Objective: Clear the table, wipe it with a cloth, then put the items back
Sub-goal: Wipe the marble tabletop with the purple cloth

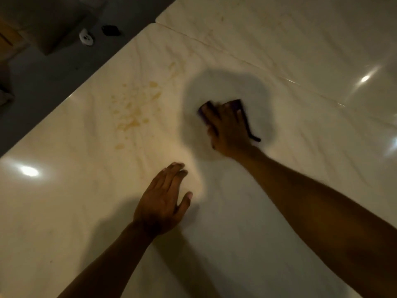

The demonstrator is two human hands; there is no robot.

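Two hands lie on the pale marble table (268, 211), which fills most of the view; no container shows anywhere on it. The right hand (227, 130), a little past centre toward one o'clock, presses down flat on a dark purple cloth (237, 103), fingers spread and nearly straight over it, so the cloth peeps out beyond the fingertips and along the hand's right side, where a thin dark edge of it trails toward five o'clock. The hand and cloth are blurred, and a round shadow surrounds them. The left hand (164, 201), toward six o'clock from the cloth, rests palm down on the bare stone with fingers straight and together, thumb out to the side, holding nothing. A scatter of yellowish stains (135, 110) marks the table at nine o'clock from the cloth, well apart from it. A seam (247, 59) runs across the stone toward twelve o'clock. Beyond the table's edge, at eleven o'clock, a small white object (86, 37) and a small black object (110, 30) lie on the dark floor (53, 78); what they are cannot be told.
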